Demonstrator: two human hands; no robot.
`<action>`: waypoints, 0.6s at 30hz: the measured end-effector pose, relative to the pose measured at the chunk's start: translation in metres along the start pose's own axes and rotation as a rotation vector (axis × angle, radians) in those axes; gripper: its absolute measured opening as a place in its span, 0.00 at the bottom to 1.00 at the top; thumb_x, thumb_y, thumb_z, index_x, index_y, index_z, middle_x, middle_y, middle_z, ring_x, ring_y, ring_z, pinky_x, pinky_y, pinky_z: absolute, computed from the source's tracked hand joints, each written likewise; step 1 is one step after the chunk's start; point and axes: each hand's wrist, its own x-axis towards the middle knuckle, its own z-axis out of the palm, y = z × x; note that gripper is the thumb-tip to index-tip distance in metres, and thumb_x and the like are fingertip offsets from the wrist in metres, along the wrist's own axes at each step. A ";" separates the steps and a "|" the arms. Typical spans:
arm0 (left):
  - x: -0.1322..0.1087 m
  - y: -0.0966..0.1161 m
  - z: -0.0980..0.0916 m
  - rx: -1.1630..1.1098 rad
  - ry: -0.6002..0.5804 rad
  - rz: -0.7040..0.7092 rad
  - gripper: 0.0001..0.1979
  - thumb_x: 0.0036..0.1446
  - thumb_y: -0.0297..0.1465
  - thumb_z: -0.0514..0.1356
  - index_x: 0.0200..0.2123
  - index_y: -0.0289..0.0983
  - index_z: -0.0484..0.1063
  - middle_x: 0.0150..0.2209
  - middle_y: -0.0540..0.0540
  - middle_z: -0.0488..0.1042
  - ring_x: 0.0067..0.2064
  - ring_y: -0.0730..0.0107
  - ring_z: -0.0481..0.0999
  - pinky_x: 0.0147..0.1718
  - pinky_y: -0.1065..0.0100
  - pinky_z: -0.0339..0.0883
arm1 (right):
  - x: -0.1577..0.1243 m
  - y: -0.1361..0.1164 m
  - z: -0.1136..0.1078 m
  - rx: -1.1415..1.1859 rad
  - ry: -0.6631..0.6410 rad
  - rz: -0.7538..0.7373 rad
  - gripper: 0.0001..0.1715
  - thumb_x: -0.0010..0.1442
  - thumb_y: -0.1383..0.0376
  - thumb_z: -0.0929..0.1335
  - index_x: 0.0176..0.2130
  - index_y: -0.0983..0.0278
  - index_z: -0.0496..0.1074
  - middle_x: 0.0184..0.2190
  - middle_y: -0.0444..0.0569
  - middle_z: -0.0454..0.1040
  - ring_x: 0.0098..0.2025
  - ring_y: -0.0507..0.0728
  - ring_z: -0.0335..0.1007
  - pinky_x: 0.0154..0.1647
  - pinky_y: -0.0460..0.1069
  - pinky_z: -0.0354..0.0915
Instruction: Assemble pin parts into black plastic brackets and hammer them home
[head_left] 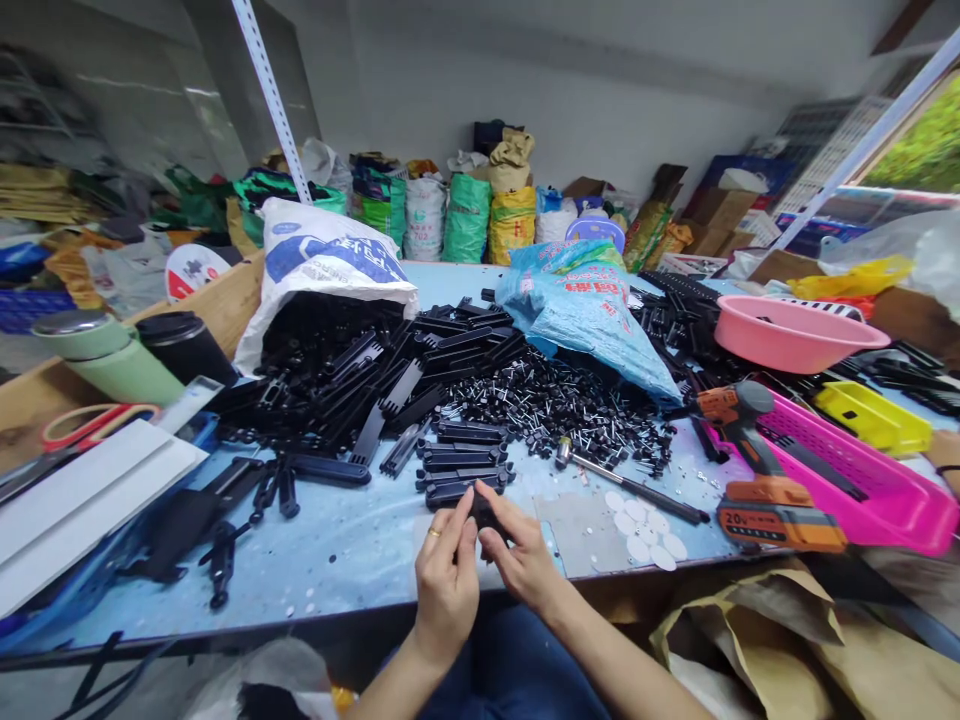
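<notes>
My left hand [448, 572] and my right hand [521, 555] meet at the table's front edge. Between their fingers is a small black plastic part [484, 512], mostly hidden, so its exact kind does not show. Both hands have their fingertips closed around it. Just beyond them lies a stacked row of black plastic bars [463, 460]. Behind that row spreads a heap of black-headed screws or pins [540, 400]. To the right of my hands a hammer [630, 482] with a dark handle rests on the table.
A cordless drill [772, 475] leans by a pink basket [892, 500] on the right, near white discs [646, 530]. White [326, 260] and blue [585, 310] sacks lie behind the black parts. On the left are scissors [94, 428], white panels [90, 500] and a green flask [112, 365].
</notes>
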 end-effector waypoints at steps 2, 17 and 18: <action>-0.002 -0.003 0.001 -0.027 -0.037 -0.026 0.18 0.62 0.36 0.48 0.50 0.38 0.69 0.44 0.40 0.74 0.46 0.61 0.72 0.46 0.61 0.68 | -0.004 0.000 0.003 -0.031 -0.026 -0.004 0.29 0.64 0.56 0.58 0.62 0.61 0.55 0.50 0.55 0.70 0.48 0.58 0.68 0.46 0.52 0.68; -0.009 -0.038 -0.009 0.549 -0.502 0.424 0.25 0.53 0.21 0.50 0.54 0.43 0.63 0.51 0.41 0.69 0.56 0.52 0.64 0.52 0.43 0.59 | 0.173 0.095 -0.127 -0.913 0.057 0.447 0.16 0.63 0.65 0.60 0.46 0.70 0.71 0.46 0.62 0.70 0.52 0.61 0.63 0.49 0.54 0.62; -0.003 -0.038 -0.008 0.567 -0.568 0.465 0.24 0.53 0.20 0.49 0.52 0.42 0.65 0.47 0.41 0.72 0.52 0.54 0.68 0.50 0.44 0.61 | 0.182 0.100 -0.138 -0.935 0.088 0.512 0.16 0.63 0.66 0.61 0.43 0.74 0.72 0.43 0.65 0.70 0.49 0.63 0.65 0.47 0.55 0.63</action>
